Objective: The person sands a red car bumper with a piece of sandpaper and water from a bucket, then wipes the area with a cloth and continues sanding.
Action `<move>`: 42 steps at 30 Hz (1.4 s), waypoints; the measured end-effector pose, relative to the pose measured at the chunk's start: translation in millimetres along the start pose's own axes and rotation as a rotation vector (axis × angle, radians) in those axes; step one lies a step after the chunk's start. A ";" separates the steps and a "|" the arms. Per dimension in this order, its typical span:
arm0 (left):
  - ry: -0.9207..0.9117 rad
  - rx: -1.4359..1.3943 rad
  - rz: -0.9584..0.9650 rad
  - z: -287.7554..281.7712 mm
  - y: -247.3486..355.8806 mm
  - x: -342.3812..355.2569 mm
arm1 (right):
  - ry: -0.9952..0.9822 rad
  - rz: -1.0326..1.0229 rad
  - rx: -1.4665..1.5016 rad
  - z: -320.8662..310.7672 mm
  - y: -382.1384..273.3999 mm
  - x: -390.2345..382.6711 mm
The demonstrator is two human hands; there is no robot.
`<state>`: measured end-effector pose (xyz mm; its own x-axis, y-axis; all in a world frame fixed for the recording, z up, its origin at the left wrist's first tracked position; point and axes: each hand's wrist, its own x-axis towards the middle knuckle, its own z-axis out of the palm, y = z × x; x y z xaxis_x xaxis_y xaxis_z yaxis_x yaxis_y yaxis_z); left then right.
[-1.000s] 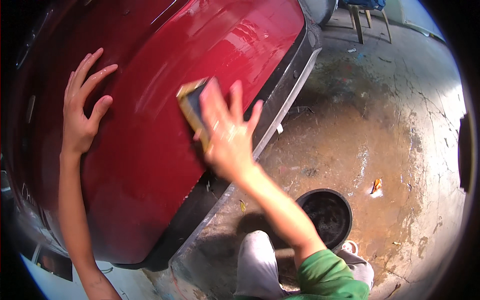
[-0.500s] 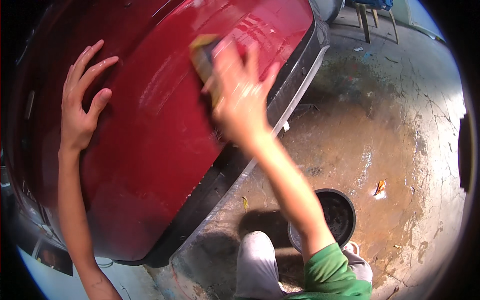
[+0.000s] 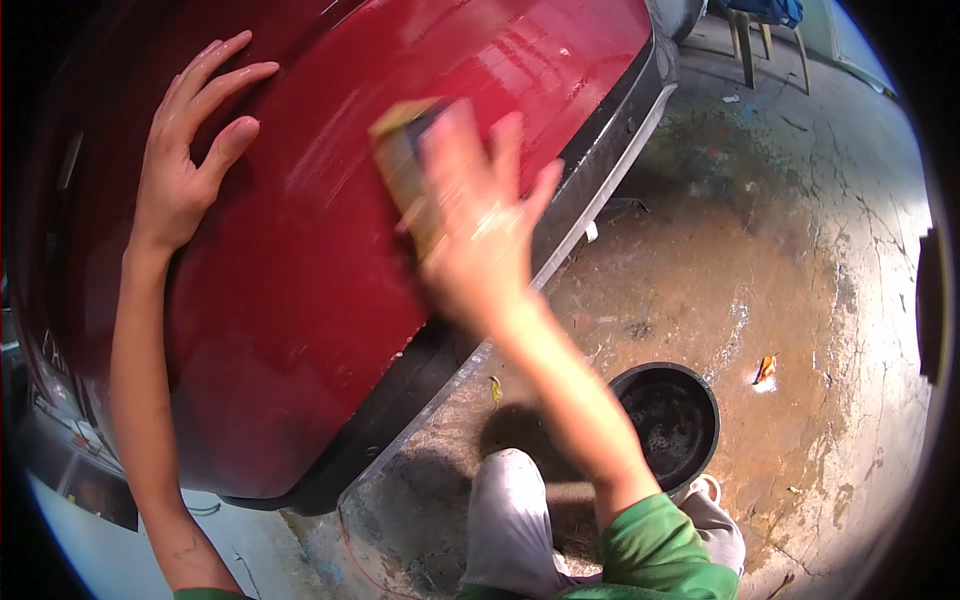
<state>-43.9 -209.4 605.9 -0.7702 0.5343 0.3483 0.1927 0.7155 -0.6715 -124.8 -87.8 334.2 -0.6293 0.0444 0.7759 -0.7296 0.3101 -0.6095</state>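
A wet, glossy red car body panel [image 3: 290, 330] curves across the left half, with a black lower trim [image 3: 395, 395] along its right edge. My left hand [image 3: 190, 160] rests on the panel at the upper left, fingers spread and damp, holding nothing. Blurred by motion, my right hand [image 3: 480, 225] presses a yellow block [image 3: 400, 175] with a dark top against the middle of the panel. It looks like a sponge or sanding block; the blur hides which. Some of its fingers are spread over and past the block. Pale wet streaks mark the paint around it.
A round black tub [image 3: 665, 425] stands on the stained concrete floor [image 3: 790, 290], beside my right forearm and leg. An orange-brown leaf [image 3: 766, 369] lies to its right. A chair [image 3: 760, 40] with something blue on it stands at the far right.
The view has shifted slightly. My right hand and the block have slid nearer to me along the panel. My left hand appears higher and farther right, still spread on the paint.
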 end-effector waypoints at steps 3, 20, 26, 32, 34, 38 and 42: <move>0.061 -0.022 0.037 5.0 8.2 14.3 | 0.196 0.160 -0.213 -8.9 118.3 68.6; 0.034 -0.095 0.054 4.1 17.0 13.8 | 0.156 0.058 -0.282 3.8 76.7 44.2; 0.034 -0.119 0.091 11.8 6.1 3.8 | 0.002 -0.150 0.111 11.3 -36.6 -35.9; 0.161 -0.077 0.042 12.0 44.4 22.5 | 0.242 0.106 -0.200 -3.5 140.1 58.8; 0.265 -0.024 -0.013 12.8 40.3 16.5 | 0.206 0.098 -0.206 9.8 74.3 19.5; 0.050 -0.101 0.072 5.0 3.4 4.7 | -0.066 0.006 0.099 9.5 -49.5 -83.2; 0.030 -0.094 0.078 5.0 2.7 2.4 | 0.195 -0.009 -0.036 13.4 29.5 -24.4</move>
<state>-48.2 -208.3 601.6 -0.7322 0.6025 0.3177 0.3088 0.7094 -0.6336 -134.6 -92.5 295.1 -0.5561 0.2238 0.8004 -0.7228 0.3452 -0.5987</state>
